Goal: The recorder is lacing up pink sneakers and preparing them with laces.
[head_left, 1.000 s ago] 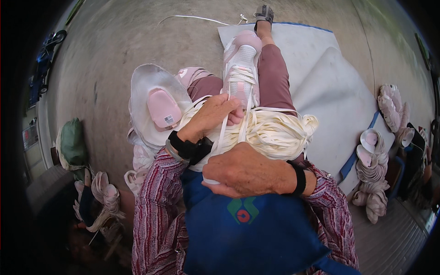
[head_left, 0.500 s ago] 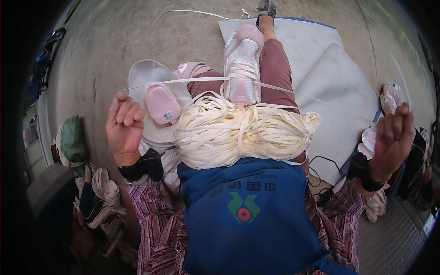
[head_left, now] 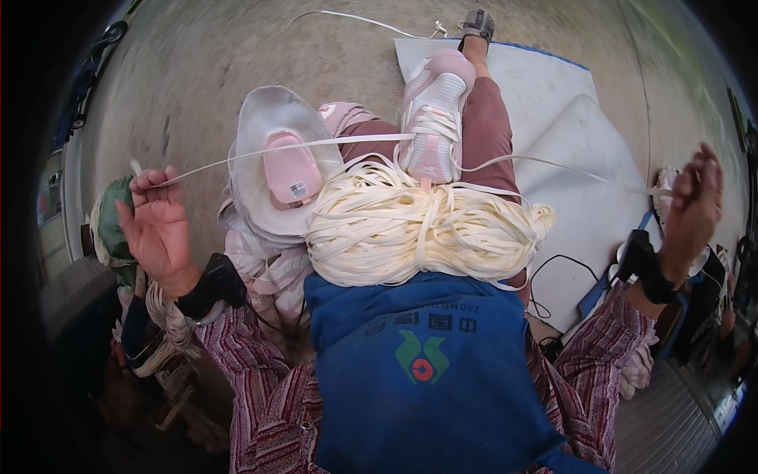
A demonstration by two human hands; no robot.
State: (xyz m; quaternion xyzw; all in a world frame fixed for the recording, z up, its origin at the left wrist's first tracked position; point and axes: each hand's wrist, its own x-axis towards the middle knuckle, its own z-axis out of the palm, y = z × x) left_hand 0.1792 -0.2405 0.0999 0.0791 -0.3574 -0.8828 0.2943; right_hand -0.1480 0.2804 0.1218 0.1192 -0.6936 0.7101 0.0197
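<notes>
Left hand point(head_left: 158, 229) now farther out from the shoe point(head_left: 433, 99) than half a second earlier; the right-hand run of lace point(head_left: 371, 138) has gone from straight to slack.

Shoe: white mesh with pink trim, lying over the wearer's lap beside the inner side of a mauve trouser leg point(head_left: 489, 118), toe pointing away, tongue tab toward the body. Lace crosses its front; one run leaves each side. Left run is nearly straight and reaches the left fingers, which are half curled with the thumb standing apart; cannot tell whether they grip it. Right run sags, then meets the edge of the right hand point(head_left: 692, 209); its fingers are bent and blurred, grip cannot be told.

Directly below the shoe: thick bundle of cream laces point(head_left: 363, 229), tied at the middle, resting on the lap above a blue apron point(head_left: 430, 411). Left of the shoe: pink padded piece point(head_left: 292, 170) with a small white label, lying on a pale curved piece point(head_left: 260, 114). Right of the leg: pale sheet point(head_left: 553, 174) spread on the concrete floor point(head_left: 237, 47).
</notes>
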